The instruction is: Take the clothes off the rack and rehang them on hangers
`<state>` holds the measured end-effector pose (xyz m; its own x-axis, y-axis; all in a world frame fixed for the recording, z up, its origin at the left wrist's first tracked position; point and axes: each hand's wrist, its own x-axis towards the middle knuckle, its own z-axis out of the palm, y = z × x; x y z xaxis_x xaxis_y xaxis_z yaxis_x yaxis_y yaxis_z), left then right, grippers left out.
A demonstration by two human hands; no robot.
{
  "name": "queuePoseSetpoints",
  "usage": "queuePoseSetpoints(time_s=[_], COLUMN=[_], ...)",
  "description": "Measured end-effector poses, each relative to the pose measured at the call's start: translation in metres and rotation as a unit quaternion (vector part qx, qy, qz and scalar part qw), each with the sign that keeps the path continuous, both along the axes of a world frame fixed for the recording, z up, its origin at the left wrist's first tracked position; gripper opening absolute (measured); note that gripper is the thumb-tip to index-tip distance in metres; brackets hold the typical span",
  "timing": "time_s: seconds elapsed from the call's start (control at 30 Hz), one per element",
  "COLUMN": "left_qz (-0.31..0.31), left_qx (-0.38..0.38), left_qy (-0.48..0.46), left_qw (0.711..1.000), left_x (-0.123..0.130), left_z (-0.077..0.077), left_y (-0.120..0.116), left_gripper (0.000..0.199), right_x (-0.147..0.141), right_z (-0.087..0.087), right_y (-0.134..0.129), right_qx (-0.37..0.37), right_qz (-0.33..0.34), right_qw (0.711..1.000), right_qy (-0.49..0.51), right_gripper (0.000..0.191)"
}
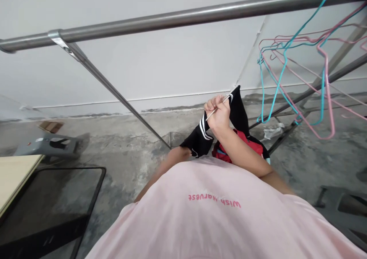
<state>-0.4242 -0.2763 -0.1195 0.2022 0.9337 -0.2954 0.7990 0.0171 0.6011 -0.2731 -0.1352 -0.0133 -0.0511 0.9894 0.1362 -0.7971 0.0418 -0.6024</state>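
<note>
My right hand (219, 111) is closed, its fingers wrapped round a bunched part of a black garment (239, 111) with white stripes. A thin pale rod or wire (213, 113) slants across the same grip; I cannot make out what it belongs to. My left forearm (160, 171) reaches forward to the lower left part of the garment. Black cloth covers my left hand, so its fingers are hidden. Red cloth (254, 143) shows under my right forearm, below the black garment.
A metal rail (172, 21) crosses above, with pink and blue wire hangers (286, 60) hanging at the right. A slanting metal strut (114, 94) runs to the floor. At the left are a grey stool (43, 144) and a pale tabletop (17, 175). Another grey stool (341, 205) stands lower right.
</note>
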Motion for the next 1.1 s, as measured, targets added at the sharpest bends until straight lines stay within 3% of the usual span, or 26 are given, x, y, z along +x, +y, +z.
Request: queuePoseSetpoints(time_s=[0.07,0.2,0.27,0.37,0.43,0.47,0.53,0.6,0.73,0.93,1.1], left_qz=[0.015,0.107,0.089,-0.009,-0.027,-0.002,0.090,0.175,0.272,0.314,0.326], left_qx=[0.013,0.146,0.150,0.074,0.029,0.016,0.007,0.016,0.066,0.238,0.364], left_qy=[0.027,0.036,-0.013,-0.140,-0.274,-0.345,-0.456,-0.518,-0.546,-0.555,-0.524], left_qw=[0.999,0.983,0.985,0.987,0.961,0.939,0.885,0.837,0.789,0.733,0.698], left_x=[-0.019,-0.032,-0.020,0.007,0.018,0.019,0.012,-0.003,-0.036,-0.049,-0.049], left_z=[0.022,0.060,0.063,0.048,0.037,0.034,0.034,0.042,0.071,0.116,0.147], left_y=[-0.007,-0.009,-0.004,0.006,0.011,0.012,0.012,0.011,0.000,-0.031,-0.037], left_gripper=[0.028,0.031,0.033,0.043,0.048,0.049,0.049,0.048,0.046,0.044,0.042], right_x=[0.002,-0.001,-0.006,-0.011,-0.010,-0.008,0.000,0.014,0.055,0.118,0.144], right_z=[0.001,-0.001,-0.005,-0.010,-0.015,-0.017,-0.022,-0.029,-0.057,-0.121,-0.149], right_y=[0.000,-0.006,-0.014,-0.028,-0.032,-0.032,-0.028,-0.023,-0.022,-0.054,-0.070], right_qx=[-0.008,-0.023,-0.025,-0.018,-0.008,0.001,0.035,0.083,0.101,-0.062,-0.127], right_qz=[0.006,0.022,0.038,0.103,0.168,0.197,0.230,0.207,0.144,0.274,0.270], right_qw=[1.000,0.999,0.998,0.994,0.985,0.977,0.954,0.932,0.901,0.861,0.855], right_qy=[0.013,0.036,0.040,0.030,-0.029,-0.078,-0.191,-0.285,-0.397,-0.424,-0.425], right_gripper=[0.051,0.046,0.044,0.044,0.045,0.045,0.043,0.040,0.030,0.053,0.068])
